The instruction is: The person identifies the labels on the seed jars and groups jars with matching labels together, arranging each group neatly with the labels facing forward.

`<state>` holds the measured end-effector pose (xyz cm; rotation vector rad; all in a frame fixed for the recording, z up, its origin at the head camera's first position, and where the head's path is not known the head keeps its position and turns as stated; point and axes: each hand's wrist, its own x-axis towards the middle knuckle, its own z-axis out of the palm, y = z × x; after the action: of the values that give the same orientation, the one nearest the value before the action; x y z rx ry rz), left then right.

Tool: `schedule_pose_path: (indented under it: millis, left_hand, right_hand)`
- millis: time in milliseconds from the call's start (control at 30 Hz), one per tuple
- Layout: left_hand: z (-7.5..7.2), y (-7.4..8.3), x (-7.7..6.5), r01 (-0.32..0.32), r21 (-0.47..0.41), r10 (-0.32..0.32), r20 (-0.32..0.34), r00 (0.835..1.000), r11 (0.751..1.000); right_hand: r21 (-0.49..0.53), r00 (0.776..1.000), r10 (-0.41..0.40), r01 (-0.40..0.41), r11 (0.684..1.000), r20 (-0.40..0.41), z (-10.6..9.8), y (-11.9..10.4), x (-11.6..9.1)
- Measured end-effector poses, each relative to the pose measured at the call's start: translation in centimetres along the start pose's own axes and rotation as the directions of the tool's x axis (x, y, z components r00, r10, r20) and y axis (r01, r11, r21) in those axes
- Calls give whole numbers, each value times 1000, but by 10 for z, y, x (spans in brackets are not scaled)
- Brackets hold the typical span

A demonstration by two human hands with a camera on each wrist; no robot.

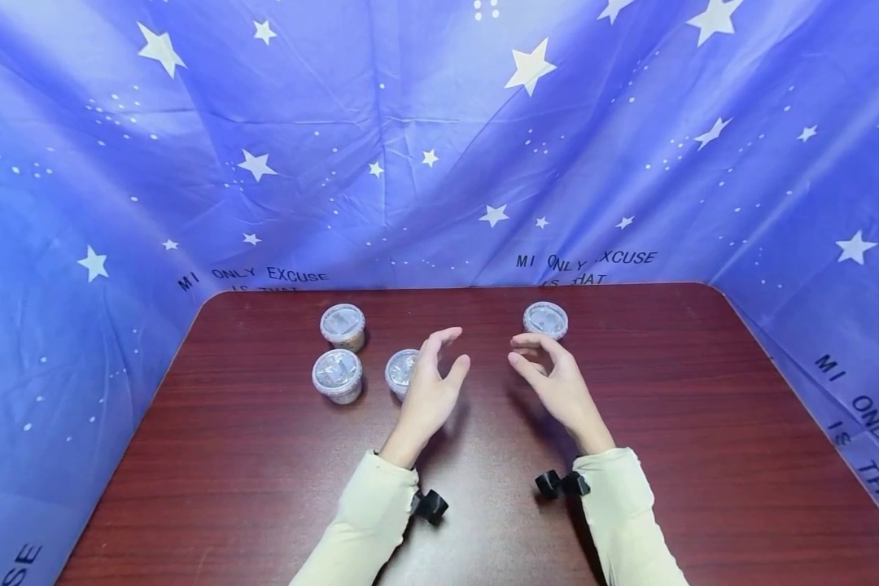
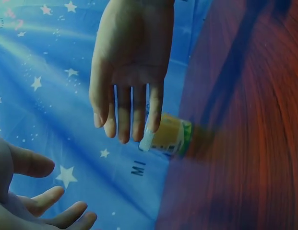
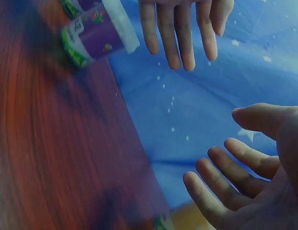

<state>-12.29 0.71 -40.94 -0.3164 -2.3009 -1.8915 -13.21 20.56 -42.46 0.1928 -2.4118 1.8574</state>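
Observation:
My left hand (image 1: 432, 395) is raised over the table with fingers and thumb loosely bent and nothing between them. It partly hides a small lidded tub (image 1: 400, 370). The right wrist view shows a purple tub (image 3: 93, 36) with a pale lid beside the left hand. My right hand (image 1: 560, 387) faces the left one, fingers relaxed, also holding nothing. Just beyond its fingertips stands another clear-lidded tub (image 1: 545, 319), yellow with a green base in the left wrist view. A gap separates the two hands.
Two more lidded tubs stand at the left, a rear one (image 1: 343, 324) and a nearer one (image 1: 338, 374). The dark red wooden table (image 1: 703, 456) meets a blue star-printed cloth (image 1: 410, 106) at its back and sides. Black camera mounts (image 1: 430, 506) sit on both wrists.

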Motion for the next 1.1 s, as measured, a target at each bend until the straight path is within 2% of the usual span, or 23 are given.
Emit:
schedule_pose_path:
  millis: [333,600,867,1100]
  left_hand:
    - [23,-5,7,12,62,-13,24,1000,998]
    - [40,-14,20,9,44,-10,30,999,999]
    - [56,-15,32,37,-4,-36,57,998,999]
    - [68,-16,43,46,28,-48,86,995,999]
  right_hand:
    - [22,991,-2,5,1000,-130,-32,10,0]
    - [51,977,-21,33,998,-214,-53,15,7]
    - [167,975,32,5,986,-219,-65,16,14]
    - [139,969,79,-47,989,-235,-68,19,23]
